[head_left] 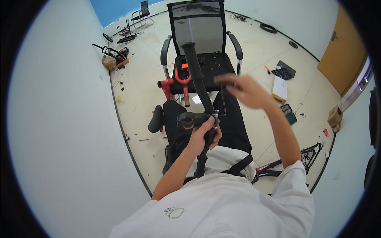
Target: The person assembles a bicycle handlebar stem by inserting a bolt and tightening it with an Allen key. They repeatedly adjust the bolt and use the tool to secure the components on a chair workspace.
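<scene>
My left hand (201, 139) is closed around a black bicycle handlebar (203, 97) at its stem (190, 120), above my lap. The bar runs lengthwise, with one grip (191, 57) pointing away from me and its other end near my waist. A thin L-shaped hex key (224, 101) sits at the stem's clamp bolts, its long arm pointing away. My right hand (247, 91) is raised beside the key's far end, slightly blurred, with its fingers stretched out and nothing visible in them. Whether a fingertip touches the key cannot be made out.
Ahead stands a black mesh office chair (198, 29), with a red bicycle fork (183, 81) and small parts on its seat. A black saddle (156, 119) is left of my knee. A bicycle frame (274, 168), a toolbox (289, 115) and a carton (115, 60) lie on the floor.
</scene>
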{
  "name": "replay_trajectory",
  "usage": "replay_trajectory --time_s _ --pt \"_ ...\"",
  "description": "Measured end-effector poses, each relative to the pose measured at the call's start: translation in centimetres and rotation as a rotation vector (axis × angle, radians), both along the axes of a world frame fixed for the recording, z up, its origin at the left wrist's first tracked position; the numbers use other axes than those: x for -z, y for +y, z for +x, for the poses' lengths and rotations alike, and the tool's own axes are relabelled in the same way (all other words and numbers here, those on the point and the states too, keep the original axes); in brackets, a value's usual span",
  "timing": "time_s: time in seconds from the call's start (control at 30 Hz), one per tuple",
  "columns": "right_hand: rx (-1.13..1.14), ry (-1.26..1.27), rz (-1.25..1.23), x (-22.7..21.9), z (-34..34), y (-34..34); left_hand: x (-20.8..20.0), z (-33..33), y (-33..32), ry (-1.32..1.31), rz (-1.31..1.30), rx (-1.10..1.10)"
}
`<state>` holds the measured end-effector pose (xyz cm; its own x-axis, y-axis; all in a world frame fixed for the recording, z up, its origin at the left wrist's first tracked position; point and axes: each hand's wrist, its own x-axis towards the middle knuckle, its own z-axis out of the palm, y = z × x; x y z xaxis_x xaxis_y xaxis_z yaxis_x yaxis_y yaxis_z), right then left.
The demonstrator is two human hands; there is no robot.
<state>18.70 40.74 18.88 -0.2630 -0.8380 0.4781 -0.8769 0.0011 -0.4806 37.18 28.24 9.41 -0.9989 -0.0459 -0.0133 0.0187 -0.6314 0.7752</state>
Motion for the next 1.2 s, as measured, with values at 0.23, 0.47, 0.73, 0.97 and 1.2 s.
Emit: replay_trajectory --time_s 0.23,0.47,0.73,0.97,1.2 --pt "-0.264 -0.527 0.444 1.9 7.7 4.1 0.0 0.3 -1.1 -0.003 0.027 -0.013" --pt "-0.696 -0.783 0.236 -3.7 8.6 3.0 1.3 -0.3 -1.0 -0.034 -0.075 -0.131" --pt "-0.086 -0.328 0.089 0.8 1.9 0.6 -0.2 0.2 -0.4 -0.046 -0.1 -0.016" --pt "-0.25 -0.817 0.407 3.1 6.0 3.6 0.0 0.4 -1.7 -0.059 -0.016 -0.073" --pt "-0.327 -0.757 0.047 -2.7 8.0 2.7 1.6 0.0 -1.3 -0.064 -0.039 -0.061"
